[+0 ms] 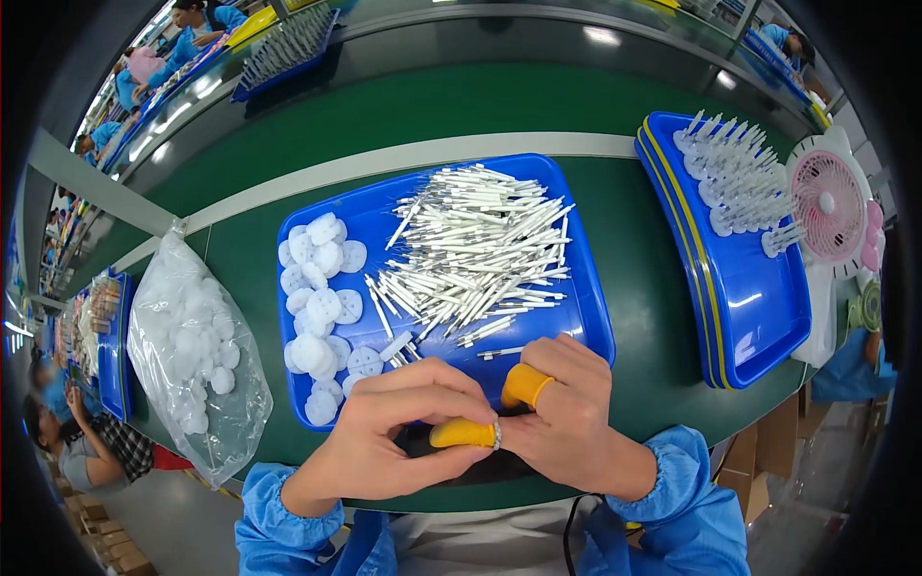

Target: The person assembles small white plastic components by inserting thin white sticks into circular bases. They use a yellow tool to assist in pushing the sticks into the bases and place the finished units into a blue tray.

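Observation:
My left hand (408, 427) is closed, its fingers and thumb pinching a yellow finger cot (465, 433) that sits over my right thumb. Beside it, my right hand (571, 413) has its fingers curled in, with a second yellow finger cot (525, 385) on the index finger. Nothing shows sticking out of the right hand, though its palm is hidden. Just beyond both hands lies a blue tray (592, 317). It holds a heap of thin white sticks with grey metal ends (480, 250) and, along its left side, many translucent white round discs (325, 305).
A clear plastic bag of white discs (197, 355) lies left of the tray. Stacked blue trays (768, 326) at the right carry discs with upright sticks (735, 173). Next to them stands a pink-and-white fan (828, 202). Other people work across the far belt and at left.

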The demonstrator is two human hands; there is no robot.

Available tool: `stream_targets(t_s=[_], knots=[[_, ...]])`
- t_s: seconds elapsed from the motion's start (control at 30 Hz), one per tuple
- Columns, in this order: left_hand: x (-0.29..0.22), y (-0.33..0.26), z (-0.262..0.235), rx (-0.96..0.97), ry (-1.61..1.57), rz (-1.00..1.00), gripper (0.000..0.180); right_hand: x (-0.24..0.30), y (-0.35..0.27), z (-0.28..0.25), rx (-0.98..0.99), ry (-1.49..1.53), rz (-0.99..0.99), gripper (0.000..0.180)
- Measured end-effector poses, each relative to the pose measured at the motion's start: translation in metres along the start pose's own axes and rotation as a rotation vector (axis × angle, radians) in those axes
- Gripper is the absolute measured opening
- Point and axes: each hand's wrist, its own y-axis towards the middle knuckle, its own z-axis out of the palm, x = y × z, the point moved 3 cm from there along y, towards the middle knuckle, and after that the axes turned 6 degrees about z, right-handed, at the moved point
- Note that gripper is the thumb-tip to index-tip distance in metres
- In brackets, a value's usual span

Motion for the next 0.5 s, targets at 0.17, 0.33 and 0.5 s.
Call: stream_targets(t_s=[0.17,0.33,0.5], knots=[[-0.0013,0.0021,-0.0013,0.014,0.068,-0.009,0.03,-0.0024,-0.0004,0.0021,0.01,-0.012,0.031,0.04],[0.0007,0.0011,-0.0023,0.022,0.108,0.008,0.034,-0.0033,-0.0007,0.006,0.039,-0.026,0.08,0.038],[-0.0043,0.0047,-0.0027,0.03,0.155,0.052,0.035,0.0,0.0012,0.0057,0.054,-0.061,0.099,0.038]])
